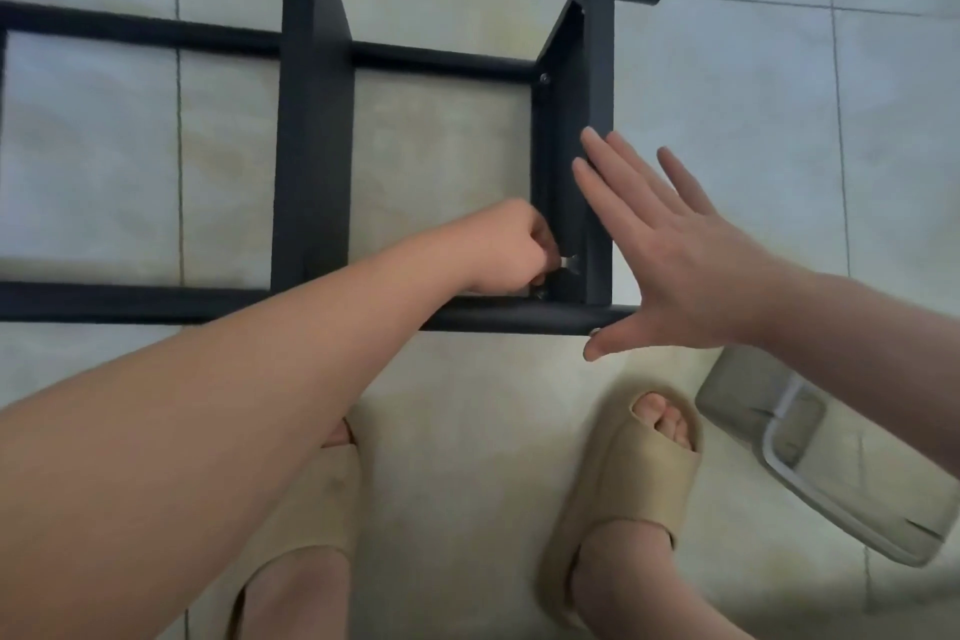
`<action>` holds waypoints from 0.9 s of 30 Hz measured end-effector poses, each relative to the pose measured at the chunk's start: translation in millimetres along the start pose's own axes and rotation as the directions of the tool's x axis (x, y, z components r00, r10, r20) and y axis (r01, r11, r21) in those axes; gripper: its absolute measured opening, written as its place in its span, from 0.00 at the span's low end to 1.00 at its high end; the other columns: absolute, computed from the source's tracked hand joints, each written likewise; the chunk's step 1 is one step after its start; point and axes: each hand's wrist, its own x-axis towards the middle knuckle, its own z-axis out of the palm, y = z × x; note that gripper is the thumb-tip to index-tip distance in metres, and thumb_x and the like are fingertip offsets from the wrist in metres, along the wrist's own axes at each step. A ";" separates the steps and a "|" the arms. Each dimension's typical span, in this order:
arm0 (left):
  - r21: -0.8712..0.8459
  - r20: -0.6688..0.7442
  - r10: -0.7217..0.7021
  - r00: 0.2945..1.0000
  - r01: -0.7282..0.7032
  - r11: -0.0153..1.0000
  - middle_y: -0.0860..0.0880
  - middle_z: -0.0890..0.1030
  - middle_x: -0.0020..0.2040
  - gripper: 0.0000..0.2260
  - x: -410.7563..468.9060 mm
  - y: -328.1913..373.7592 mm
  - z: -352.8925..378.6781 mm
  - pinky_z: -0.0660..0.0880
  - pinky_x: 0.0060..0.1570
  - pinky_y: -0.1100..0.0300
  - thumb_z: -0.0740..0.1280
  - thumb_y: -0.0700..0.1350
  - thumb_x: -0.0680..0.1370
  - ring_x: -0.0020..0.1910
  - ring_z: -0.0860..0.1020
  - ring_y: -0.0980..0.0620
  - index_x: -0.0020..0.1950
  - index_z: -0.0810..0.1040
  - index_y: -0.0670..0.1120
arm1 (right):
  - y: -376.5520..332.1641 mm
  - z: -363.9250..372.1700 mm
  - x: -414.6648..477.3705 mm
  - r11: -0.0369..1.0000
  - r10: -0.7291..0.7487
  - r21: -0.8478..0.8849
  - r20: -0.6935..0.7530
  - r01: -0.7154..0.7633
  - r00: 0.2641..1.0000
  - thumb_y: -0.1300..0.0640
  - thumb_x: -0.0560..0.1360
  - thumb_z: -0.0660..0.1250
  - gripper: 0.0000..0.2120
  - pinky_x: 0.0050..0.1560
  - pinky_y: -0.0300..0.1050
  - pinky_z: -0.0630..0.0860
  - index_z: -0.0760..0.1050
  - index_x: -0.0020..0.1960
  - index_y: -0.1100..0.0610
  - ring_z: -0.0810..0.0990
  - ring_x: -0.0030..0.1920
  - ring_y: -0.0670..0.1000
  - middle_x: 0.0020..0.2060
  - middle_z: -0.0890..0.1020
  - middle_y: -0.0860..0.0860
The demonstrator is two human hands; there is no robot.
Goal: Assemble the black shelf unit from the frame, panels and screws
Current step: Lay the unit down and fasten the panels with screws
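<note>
Head view, looking down at a tiled floor (441, 431). The black shelf unit (156, 303) lies on its side across the floor in front of the person's sandalled feet, partly built.

The left hand (511, 250) reaches inside the frame, with its fingers curled tight and pinching a small silvery part (570, 265). This sits at the lower inside corner of the end panel (563, 130), just above the near frame tube (519, 320). Blur hides whether the part is a screw or a tool.

The right hand (675, 260) is spread flat with straight fingers and holds nothing. Its fingertips lie against the outer side of the end panel. Another screw (544, 78) is already seated higher up the same panel.

The step looks like fastening this corner. To do it well, the flat palm should likely press the panel squarely against the tube so the holes line up. The left hand should start the thread straight and finger-tight, then firm it up once it runs freely.
</note>
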 end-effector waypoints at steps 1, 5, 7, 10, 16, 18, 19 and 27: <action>-0.005 0.001 0.003 1.000 -0.003 1.000 0.55 0.79 0.33 0.11 -1.9 1.4 0.0 0.70 0.38 0.60 0.67 0.43 0.79 0.36 0.77 0.53 0.38 0.78 0.53 | 0.9 -1.5 1.6 1.000 -0.001 -0.026 0.002 0.001 1.000 0.16 0.59 0.57 0.70 0.79 0.60 0.39 0.36 0.81 0.62 0.33 0.80 0.54 0.80 0.34 0.56; -0.044 -0.023 0.018 1.000 -0.019 0.999 0.60 0.80 0.32 0.06 -7.3 2.6 -3.5 0.70 0.36 0.63 0.69 0.44 0.78 0.36 0.78 0.58 0.42 0.82 0.53 | 4.2 -1.3 7.8 0.997 -0.030 -0.068 -0.024 0.028 0.999 0.14 0.59 0.52 0.71 0.79 0.60 0.38 0.33 0.80 0.63 0.32 0.80 0.57 0.79 0.33 0.59; -0.094 -0.030 0.017 0.999 -0.020 0.995 0.61 0.79 0.27 0.05 -8.9 1.4 -5.0 0.71 0.35 0.65 0.70 0.44 0.77 0.31 0.77 0.63 0.42 0.83 0.52 | 6.0 1.6 9.7 0.998 -0.048 -0.047 -0.024 0.047 0.999 0.13 0.59 0.50 0.71 0.79 0.60 0.39 0.31 0.80 0.62 0.31 0.79 0.57 0.79 0.32 0.58; -0.239 -0.005 0.002 1.000 -0.003 0.971 0.54 0.81 0.33 0.06 -12.1 -0.3 -5.8 0.78 0.39 0.62 0.71 0.43 0.77 0.36 0.78 0.55 0.41 0.83 0.52 | 8.3 7.1 11.4 0.997 -0.075 -0.023 -0.041 0.074 0.996 0.12 0.59 0.48 0.70 0.79 0.60 0.41 0.30 0.80 0.60 0.31 0.79 0.57 0.79 0.32 0.58; -0.476 0.123 -0.022 0.992 0.079 0.876 0.56 0.81 0.33 0.05 -15.5 2.1 -6.7 0.78 0.45 0.61 0.71 0.40 0.78 0.39 0.78 0.55 0.44 0.83 0.49 | 9.2 16.3 11.9 0.998 -0.068 0.002 -0.112 0.069 0.991 0.13 0.61 0.49 0.67 0.79 0.60 0.42 0.31 0.80 0.59 0.33 0.80 0.58 0.79 0.32 0.55; -0.532 0.176 -0.042 0.983 0.131 0.837 0.53 0.82 0.38 0.03 -14.5 1.3 -7.1 0.78 0.49 0.60 0.69 0.41 0.79 0.39 0.79 0.55 0.46 0.82 0.47 | 9.5 16.9 12.0 0.997 -0.067 0.016 -0.120 0.069 0.991 0.13 0.61 0.48 0.67 0.79 0.59 0.42 0.31 0.80 0.58 0.33 0.80 0.57 0.79 0.31 0.54; -0.559 0.206 -0.049 0.977 0.159 0.814 0.52 0.82 0.40 0.03 -14.4 0.5 -7.4 0.78 0.51 0.59 0.69 0.42 0.80 0.40 0.80 0.55 0.48 0.81 0.47 | 9.5 17.2 12.1 0.997 -0.067 0.023 -0.122 0.071 0.990 0.13 0.61 0.48 0.67 0.79 0.59 0.42 0.31 0.80 0.58 0.33 0.80 0.57 0.79 0.32 0.54; -0.691 0.228 -0.140 0.964 0.261 0.675 0.52 0.84 0.37 0.03 -8.9 1.3 -5.5 0.79 0.41 0.61 0.68 0.45 0.81 0.40 0.84 0.56 0.50 0.79 0.46 | 9.2 19.0 11.3 0.996 -0.067 0.042 -0.150 0.074 0.986 0.15 0.62 0.53 0.67 0.80 0.62 0.46 0.36 0.81 0.60 0.36 0.80 0.59 0.80 0.36 0.57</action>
